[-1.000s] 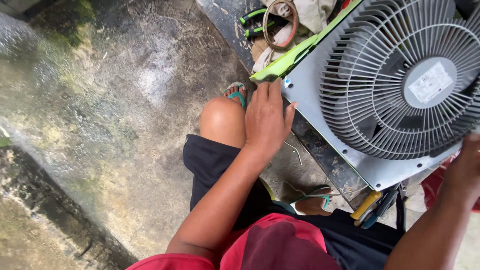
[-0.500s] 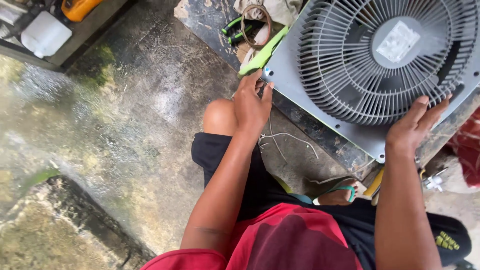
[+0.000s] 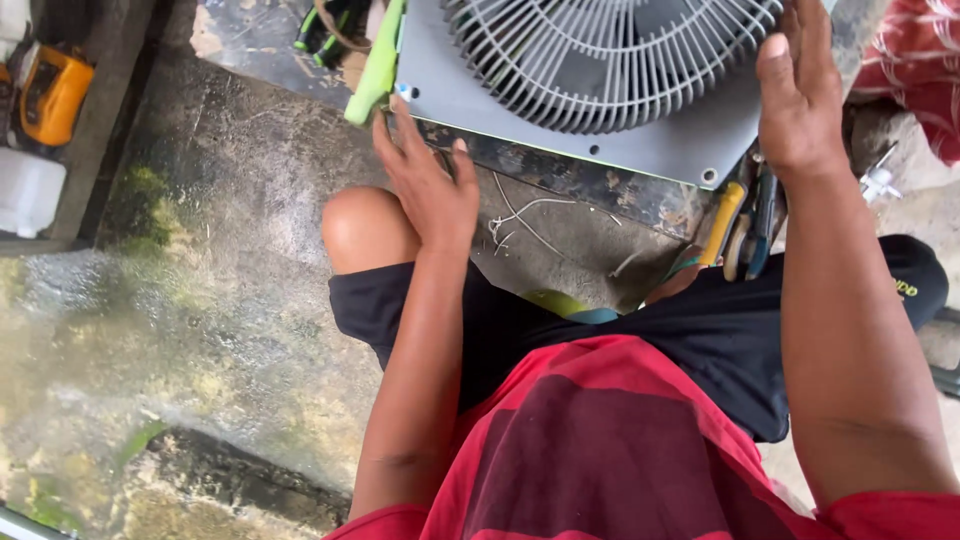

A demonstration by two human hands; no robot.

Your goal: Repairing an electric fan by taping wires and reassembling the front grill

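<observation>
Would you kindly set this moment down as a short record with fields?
Setting: wet concrete floor, person seated
Left hand: open, fingertips at the lower left corner of the grey fan panel
Right hand: open, flat against the panel's right edge
Panel: round grille, green strip on its left side
Nearby: pliers under the panel, yellow tool far left
</observation>
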